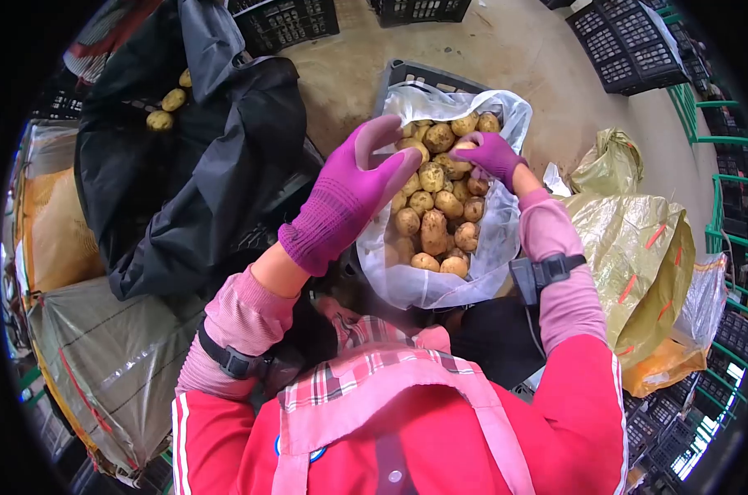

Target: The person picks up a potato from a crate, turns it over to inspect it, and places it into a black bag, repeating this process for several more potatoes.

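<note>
Several potatoes lie in a crate lined with a translucent white bag. My left hand, in a purple glove, is over the left edge of the bag, its fingers apart and nothing between them. At the upper right of the pile, my right hand, gloved the same way, has its fingers around a potato. To the left, a few potatoes rest on a black cloth.
Black crates stand at the upper right, with another at the top. Yellowish sacks lie on the right. Wrapped bundles are at the lower left. Green metal railings run along the right side.
</note>
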A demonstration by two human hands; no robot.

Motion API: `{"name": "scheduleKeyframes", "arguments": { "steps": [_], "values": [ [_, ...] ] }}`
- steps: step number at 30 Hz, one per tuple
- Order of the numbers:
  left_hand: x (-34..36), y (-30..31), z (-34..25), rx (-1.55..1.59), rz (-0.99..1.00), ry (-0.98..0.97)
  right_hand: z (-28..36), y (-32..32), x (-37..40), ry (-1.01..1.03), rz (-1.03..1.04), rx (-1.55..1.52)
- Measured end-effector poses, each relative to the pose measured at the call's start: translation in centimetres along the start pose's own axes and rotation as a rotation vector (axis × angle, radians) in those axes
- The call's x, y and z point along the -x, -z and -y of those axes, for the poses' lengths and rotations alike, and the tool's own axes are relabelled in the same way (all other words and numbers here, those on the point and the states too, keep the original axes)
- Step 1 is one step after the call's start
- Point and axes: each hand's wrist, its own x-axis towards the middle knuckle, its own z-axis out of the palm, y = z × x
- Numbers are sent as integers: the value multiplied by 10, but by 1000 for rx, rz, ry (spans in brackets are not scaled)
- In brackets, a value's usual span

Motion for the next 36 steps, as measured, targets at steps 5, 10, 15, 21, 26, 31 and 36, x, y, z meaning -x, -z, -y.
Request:
{"name": "scheduleKeyframes", "arguments": {
  "steps": [5, 10, 15, 21, 26, 31, 36],
  "values": [
    [19, -4, -31, 611, 63, 399, 103, -16, 81, 450, 235, -428],
    [16, 9, -25, 800, 239, 271, -41, -87, -48, 280, 168, 250],
    [2, 13, -15, 744, 158, 127, -39, -207, 15, -74, -40, 762],
    [3, 16, -4, 701, 88, 85, -19, -118, 38, -140, 111, -449],
    [12, 29, -3, 564, 79, 226, 89, -47, 155, 457, 43, -859],
    [54, 21, -36, 498, 455, 224, 120, -61, 209, 851, -213, -402],
    [102, 12, -39, 769, 459, 169, 125, -86, 242, 781, -121, -845]
  ]
}}
